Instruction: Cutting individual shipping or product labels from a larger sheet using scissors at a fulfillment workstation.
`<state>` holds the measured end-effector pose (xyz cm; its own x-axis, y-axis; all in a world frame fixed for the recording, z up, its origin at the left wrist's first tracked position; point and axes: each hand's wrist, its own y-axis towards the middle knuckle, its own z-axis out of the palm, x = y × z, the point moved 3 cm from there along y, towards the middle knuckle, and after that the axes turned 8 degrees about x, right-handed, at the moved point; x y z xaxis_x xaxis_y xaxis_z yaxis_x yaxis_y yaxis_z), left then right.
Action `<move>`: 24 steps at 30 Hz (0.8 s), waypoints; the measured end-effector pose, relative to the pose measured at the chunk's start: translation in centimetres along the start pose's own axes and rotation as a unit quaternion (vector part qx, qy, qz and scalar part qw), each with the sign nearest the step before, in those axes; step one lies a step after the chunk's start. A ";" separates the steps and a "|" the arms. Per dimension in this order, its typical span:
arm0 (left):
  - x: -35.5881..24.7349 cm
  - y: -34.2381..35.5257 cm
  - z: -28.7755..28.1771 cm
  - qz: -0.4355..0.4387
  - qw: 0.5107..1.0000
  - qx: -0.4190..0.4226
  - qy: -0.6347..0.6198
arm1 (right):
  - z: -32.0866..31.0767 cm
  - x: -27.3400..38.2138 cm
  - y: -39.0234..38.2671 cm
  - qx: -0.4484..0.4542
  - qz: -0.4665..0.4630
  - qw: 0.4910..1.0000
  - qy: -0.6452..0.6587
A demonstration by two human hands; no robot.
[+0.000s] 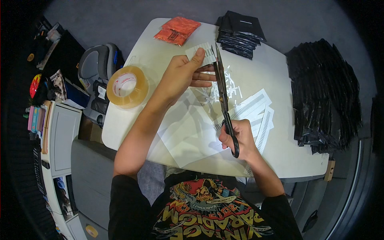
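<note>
My left hand (182, 76) pinches a small piece of white printed paper (199, 51) between thumb and fingers, above the far middle of the table. In my right hand (243, 138) is a pair of scissors (223, 94), its black handle loops around my fingers and thumb. The blades point away from me, slightly apart, beside the paper's right edge. Below the scissors lies a scattered heap of thin white paper snippets (231, 87). Several longer printed paper strips (256, 108) fan out to the right of it. A large pale sheet (186, 136) lies nearer to me, under my arms.
A big roll of clear tape (138, 86) stands at the table's left. Orange plastic packets (178, 30) and a stack of black plastic packets (240, 30) sit at the far edge. A taller black stack (324, 92) rises on the right. A grey chair (94, 180) is at left.
</note>
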<state>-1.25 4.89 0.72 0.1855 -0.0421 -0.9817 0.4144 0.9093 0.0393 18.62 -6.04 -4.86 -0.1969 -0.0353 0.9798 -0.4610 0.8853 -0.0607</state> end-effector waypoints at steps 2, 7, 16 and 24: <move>-0.1 -0.1 0.0 -0.008 1.000 0.005 0.005 | 0.0 -0.1 0.0 -0.001 -0.006 1.000 -0.018; -0.2 -0.1 0.0 -0.012 1.000 0.027 0.006 | 0.1 0.1 0.1 -0.002 -0.009 0.999 -0.035; 0.2 -0.2 -0.6 -0.033 0.999 0.013 -0.013 | -0.2 -0.1 0.0 0.016 0.000 0.999 -0.050; 0.1 -0.2 -0.4 -0.030 0.999 0.014 -0.007 | 0.2 0.5 0.1 -0.006 0.017 0.998 -0.055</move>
<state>-1.69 4.88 0.55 0.1715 -0.1012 -0.9800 0.4490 0.8934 -0.0137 18.31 -6.02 -4.39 -0.3065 -0.0559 0.9502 -0.4423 0.8923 -0.0902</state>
